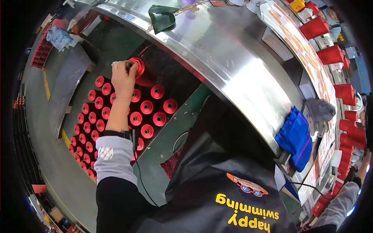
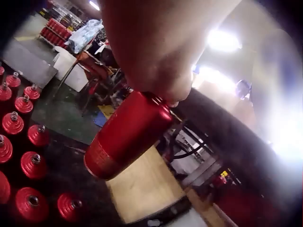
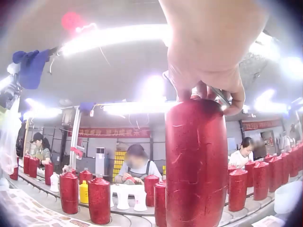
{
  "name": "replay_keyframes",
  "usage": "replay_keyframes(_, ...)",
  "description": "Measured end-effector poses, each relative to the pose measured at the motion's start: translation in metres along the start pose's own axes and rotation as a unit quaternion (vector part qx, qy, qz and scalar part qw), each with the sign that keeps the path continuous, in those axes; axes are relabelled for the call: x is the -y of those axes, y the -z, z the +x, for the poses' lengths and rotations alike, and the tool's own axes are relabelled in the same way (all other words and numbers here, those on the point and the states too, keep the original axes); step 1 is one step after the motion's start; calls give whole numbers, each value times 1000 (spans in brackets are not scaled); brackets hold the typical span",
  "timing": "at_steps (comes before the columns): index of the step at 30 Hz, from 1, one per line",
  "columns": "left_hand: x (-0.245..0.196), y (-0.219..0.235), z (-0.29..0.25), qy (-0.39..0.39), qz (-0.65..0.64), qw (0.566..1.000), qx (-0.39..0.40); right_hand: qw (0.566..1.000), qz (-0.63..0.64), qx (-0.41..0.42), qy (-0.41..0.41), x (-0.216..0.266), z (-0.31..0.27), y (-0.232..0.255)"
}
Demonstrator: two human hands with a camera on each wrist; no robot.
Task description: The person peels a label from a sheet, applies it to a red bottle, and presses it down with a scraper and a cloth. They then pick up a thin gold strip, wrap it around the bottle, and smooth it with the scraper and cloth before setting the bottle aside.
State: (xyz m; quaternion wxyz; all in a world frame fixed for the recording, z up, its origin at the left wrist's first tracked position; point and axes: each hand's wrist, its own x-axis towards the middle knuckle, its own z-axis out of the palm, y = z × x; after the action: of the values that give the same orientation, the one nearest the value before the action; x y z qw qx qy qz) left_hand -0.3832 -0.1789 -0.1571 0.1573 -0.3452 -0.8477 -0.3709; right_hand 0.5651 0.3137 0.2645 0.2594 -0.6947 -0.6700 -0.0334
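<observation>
In the head view my left hand (image 1: 122, 79) pinches a red metallic bottle (image 1: 138, 70) by its narrow neck, over the near end of a packed group of similar red bottles (image 1: 147, 106). The left wrist view shows that bottle (image 2: 125, 137) hanging tilted beneath the hand. At the far right edge of the head view is my right hand (image 1: 366, 160), small and partly cut off. Its fingers hold the top of another red bottle (image 3: 196, 161) in the right wrist view. That bottle stands upright, its neck hidden by the fingers.
A curved metal counter (image 1: 217, 73) runs alongside, with a blue cloth (image 1: 296, 138) on its edge and a dark green scoop-like thing (image 1: 162, 19) farther up. Red bottles (image 3: 99, 198) and white bottles (image 3: 140, 198) line the conveyor. People sit across from it.
</observation>
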Motion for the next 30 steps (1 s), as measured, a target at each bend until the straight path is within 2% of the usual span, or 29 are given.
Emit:
replay_keyframes(4, 76, -58, 5, -12, 105, 994, 38, 999, -7, -4, -37, 8, -27, 33)
replay_keyframes(8, 123, -113, -13, 118, 100, 983, 103, 997, -11, -7, -77, 14, -49, 61)
replay_keyframes(9, 138, -125, -19, 125, 79, 981, 124, 996, -11, -9, -86, 15, -55, 68)
replay_keyframes(12, 196, -176, -51, 155, 122, 973, 119, 993, 0, -10, -121, 5, -64, 82)
replay_keyframes(13, 214, -188, -59, 178, 131, 962, 161, 991, 22, -48, -121, -8, -66, 82)
replay_keyframes(14, 222, -196, -66, 196, 139, 955, 173, 988, 45, -86, -120, -28, -63, 85)
replay_keyframes(15, 231, -204, -78, 213, 147, 948, 186, 977, 47, -69, -196, -10, -79, 88)
replay_keyframes(17, 248, -222, -91, 262, 169, 925, 218, 988, 74, -46, -130, -1, -105, 84)
replay_keyframes(18, 242, -223, -91, 281, 160, 924, 202, 966, 132, -93, -203, 25, -118, 70)
replay_keyframes(20, 214, -212, -82, 320, 144, 921, 170, 974, 97, -28, -205, 28, -120, 81)
replay_keyframes(21, 224, -218, -83, 313, 169, 919, 172, 975, 80, 5, -206, 26, -122, 86)
replay_keyframes(22, 231, -212, -77, 215, 273, 895, 279, 975, 99, 35, -195, 29, -124, 84)
replay_keyframes(23, 232, -205, -74, 106, 366, 845, 374, 974, 118, 59, -184, 35, -126, 80)
replay_keyframes(24, 229, -205, -73, -13, 446, 773, 451, 971, 171, 27, -167, 45, -135, 66)
replay_keyframes(25, 221, -196, -81, -116, 555, 736, 369, 964, 218, -17, -150, 76, -156, 36)
replay_keyframes(26, 219, -199, -66, -34, 502, 700, 507, 956, 229, -107, -149, 113, -175, 11)
replay_keyframes(27, 220, -201, -65, -30, 480, 704, 523, 990, 109, 60, -59, 107, -166, 32)
replay_keyframes(28, 221, -200, -70, -81, 457, 723, 511, 993, 101, -19, -56, 176, -202, 2)
replay_keyframes(30, 219, -196, -91, -346, 309, 795, 390, 992, 124, 6, 5, 206, -221, -11)
